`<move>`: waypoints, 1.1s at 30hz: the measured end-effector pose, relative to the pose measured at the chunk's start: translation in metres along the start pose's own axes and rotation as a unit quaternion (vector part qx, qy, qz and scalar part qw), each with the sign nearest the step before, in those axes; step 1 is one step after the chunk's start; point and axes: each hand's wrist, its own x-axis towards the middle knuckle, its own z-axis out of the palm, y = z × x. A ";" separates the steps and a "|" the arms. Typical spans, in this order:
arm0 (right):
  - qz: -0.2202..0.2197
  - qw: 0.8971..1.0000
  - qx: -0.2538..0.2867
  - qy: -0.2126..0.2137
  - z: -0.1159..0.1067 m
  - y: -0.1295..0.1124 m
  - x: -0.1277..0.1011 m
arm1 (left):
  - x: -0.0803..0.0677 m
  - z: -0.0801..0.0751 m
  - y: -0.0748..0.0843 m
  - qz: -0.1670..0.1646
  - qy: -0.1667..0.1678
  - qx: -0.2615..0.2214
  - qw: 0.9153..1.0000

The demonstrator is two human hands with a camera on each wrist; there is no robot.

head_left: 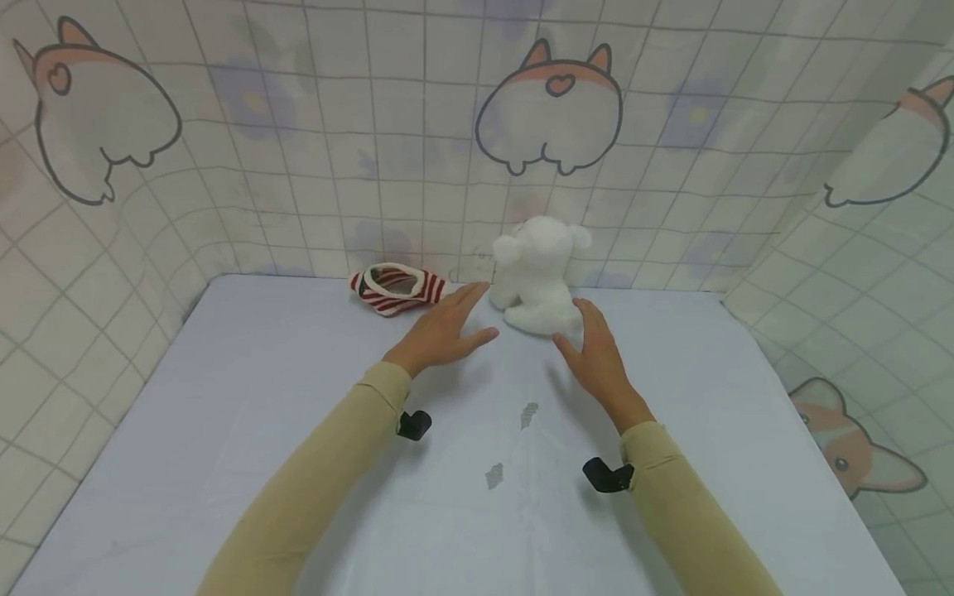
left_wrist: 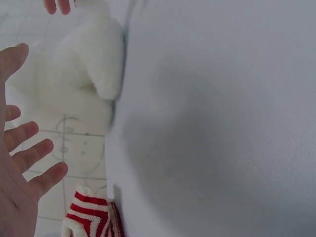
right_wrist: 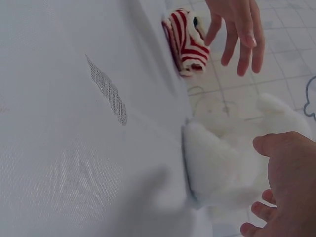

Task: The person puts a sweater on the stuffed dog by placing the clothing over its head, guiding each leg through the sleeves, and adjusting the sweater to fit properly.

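Note:
A white plush toy (head_left: 542, 273) with floppy ears sits at the back of the table, against the patterned curtain. My left hand (head_left: 445, 329) is just left of the toy, fingers extended and thumb spread away. On the toy's right, my right hand (head_left: 599, 356) has its fingers stretched toward the plush, fingertips near its lower side. Neither hand holds anything. A red-and-white striped knit garment (head_left: 398, 288) lies beyond the left hand, its cream-edged opening facing up. In the left wrist view, the garment (left_wrist: 94, 215) is partly cut off by the frame.
A white cloth (head_left: 477, 530) covers the table, with two grey worn patches (head_left: 529, 414) near the middle. The gridded curtain (head_left: 417, 124) printed with cartoon corgis encloses the back and sides. Black wrist mounts (head_left: 608, 476) stick out from the sleeves.

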 end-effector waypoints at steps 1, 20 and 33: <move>0.003 1.000 0.001 -0.001 0.001 0.001 0.001 | 0.001 0.001 -0.001 -0.001 0.001 -0.002 1.000; 0.061 0.997 0.037 -0.011 0.013 0.011 0.011 | 0.009 0.016 -0.007 -0.052 0.005 -0.088 0.995; 0.093 0.993 0.072 -0.003 0.029 0.021 0.026 | 0.012 0.024 -0.011 -0.108 0.000 -0.156 0.982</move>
